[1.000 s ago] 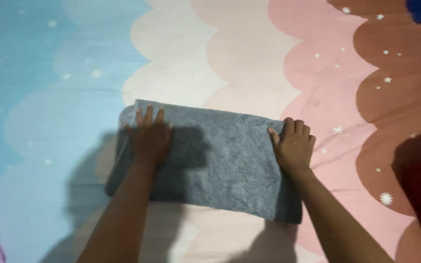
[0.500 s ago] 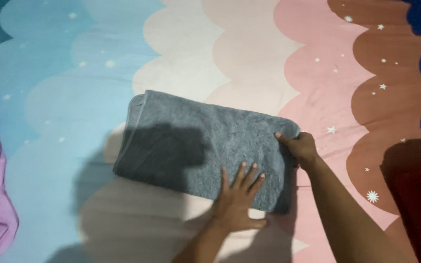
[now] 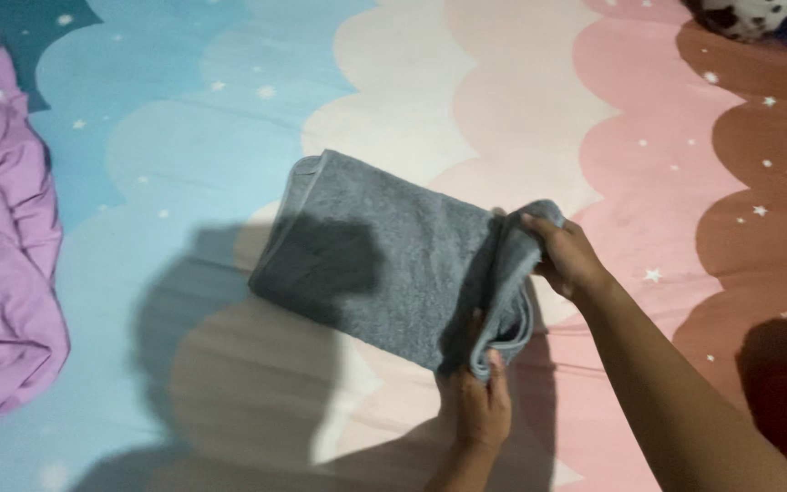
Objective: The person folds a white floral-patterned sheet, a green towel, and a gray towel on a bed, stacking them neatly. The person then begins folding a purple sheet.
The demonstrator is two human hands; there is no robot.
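Currently, a folded grey towel [image 3: 384, 260] is lying on a bedsheet [image 3: 184, 164] printed with scalloped bands of blue, cream, pink and brown, roughly at the centre of the view. Its left portion is resting flat on the sheet; its right end is being raised clear of it.

The right hand [image 3: 568, 257] is gripping the far right corner of the towel, fingers curled over the edge. The left hand [image 3: 475, 401] is pinching the near right corner from below, thumb on top. Holding both corners of the same short edge appears to be what is keeping that end level and the layers together while it is lifted; the weight of the flat portion is anchoring the rest in place.

A purple cloth [image 3: 2, 237] is sitting bunched at the left edge of the view, well apart from the towel.

Limits of observation: the layers at the lifted end are sagging into a loop, and their count cannot be told. The left hand's fingers are mostly hidden behind the towel. A heavy shadow is covering the towel's left part and the sheet below it, obscuring texture there. At the top right corner a white object with dark spots [image 3: 758, 14] is cut off and cannot be identified. The purple cloth is also running out of frame.
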